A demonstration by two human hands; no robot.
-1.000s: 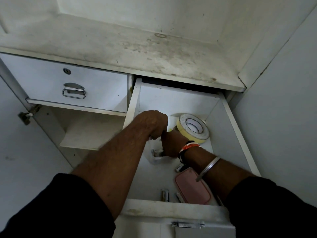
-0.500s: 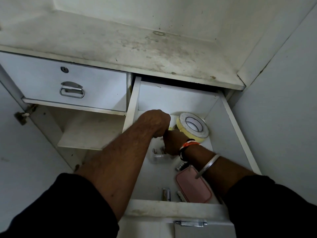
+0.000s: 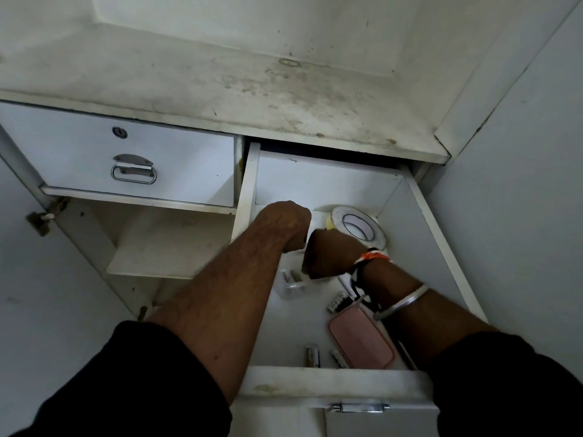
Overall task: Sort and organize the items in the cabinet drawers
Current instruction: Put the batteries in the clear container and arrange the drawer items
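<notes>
Left hand (image 3: 287, 224) and right hand (image 3: 330, 257) together inside open drawer (image 3: 315, 378), tape roll (image 3: 362, 227) just beyond

Counting now: one shut drawer (image 3: 126, 159), one open drawer (image 3: 315, 378). Inside, one tape roll (image 3: 362, 227), one pink lidded box (image 3: 361, 340), one clear tub (image 3: 291, 287), at least four batteries (image 3: 339, 302).

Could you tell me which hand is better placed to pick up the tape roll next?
Probably the right hand: it lies just beside the tape roll, while the left hand is farther away.

Head view down into open drawer (image 3: 318, 187)
</notes>
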